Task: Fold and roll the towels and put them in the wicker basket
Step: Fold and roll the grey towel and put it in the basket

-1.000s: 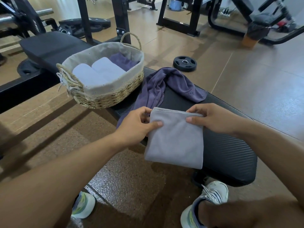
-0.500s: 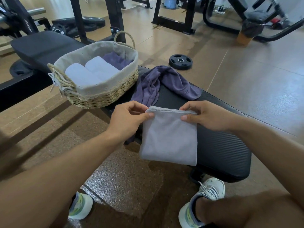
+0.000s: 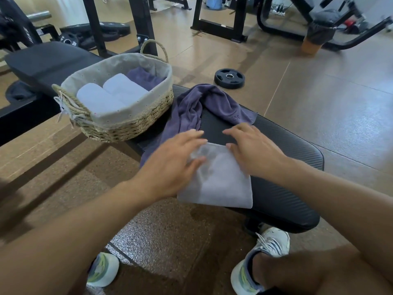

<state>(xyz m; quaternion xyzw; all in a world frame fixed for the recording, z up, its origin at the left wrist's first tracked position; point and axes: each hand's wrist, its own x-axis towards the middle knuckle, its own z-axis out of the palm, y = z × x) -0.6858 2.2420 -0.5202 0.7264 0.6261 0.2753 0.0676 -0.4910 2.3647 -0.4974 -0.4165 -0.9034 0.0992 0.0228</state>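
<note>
A folded light grey towel [image 3: 221, 184] lies flat on the near end of the black bench [image 3: 282, 167]. My left hand [image 3: 170, 162] rests on its left part with fingers spread, blurred by motion. My right hand [image 3: 253, 150] lies flat on its far right corner, fingers straight. A crumpled purple towel [image 3: 202, 105] lies on the bench just beyond my hands. The wicker basket [image 3: 127, 126] with a grey liner stands on the bench at left and holds two rolled pale towels [image 3: 110, 92] and a purple one [image 3: 144, 77].
A black weight plate [image 3: 229, 78] lies on the floor beyond the bench. A second black bench [image 3: 46, 60] and rack uprights stand behind the basket. Gym machine frames line the back. My shoes [image 3: 265, 258] are on the floor under the bench end.
The grey towel, held up by its top corners before, now lies on the bench. Both hands have let go of the corners and lie flat on it.
</note>
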